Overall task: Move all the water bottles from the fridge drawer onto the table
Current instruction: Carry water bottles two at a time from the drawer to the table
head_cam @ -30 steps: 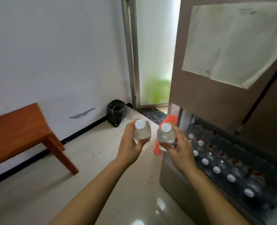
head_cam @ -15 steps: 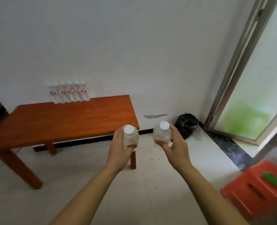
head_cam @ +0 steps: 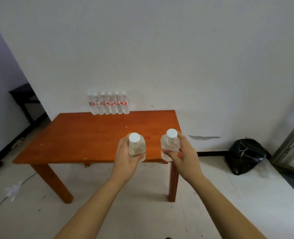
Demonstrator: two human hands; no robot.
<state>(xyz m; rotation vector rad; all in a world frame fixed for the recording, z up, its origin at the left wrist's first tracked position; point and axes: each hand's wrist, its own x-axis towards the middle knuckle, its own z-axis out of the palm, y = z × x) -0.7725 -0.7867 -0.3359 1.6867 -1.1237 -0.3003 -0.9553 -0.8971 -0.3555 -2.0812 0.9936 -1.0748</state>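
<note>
My left hand point(head_cam: 125, 161) grips a clear water bottle point(head_cam: 136, 147) with a white cap, held upright. My right hand point(head_cam: 184, 157) grips a second water bottle point(head_cam: 170, 145) of the same kind, also upright. Both bottles hang in the air near the front edge of the orange wooden table point(head_cam: 84, 135), toward its right end. A row of several water bottles with red labels point(head_cam: 109, 105) stands along the table's back edge against the white wall. The fridge drawer is out of view.
A black plastic bag point(head_cam: 245, 155) lies on the floor by the wall, right of the table. A metal door frame point(head_cam: 291, 144) rises at the far right. A dark piece of furniture point(head_cam: 24, 100) stands in the doorway at the left. A thin cable point(head_cam: 8, 195) runs over the pale floor.
The view has swung left from the fridge drawer and red stool to face the table squarely. Both hands still hold their bottles, now closer to the table's front edge.
</note>
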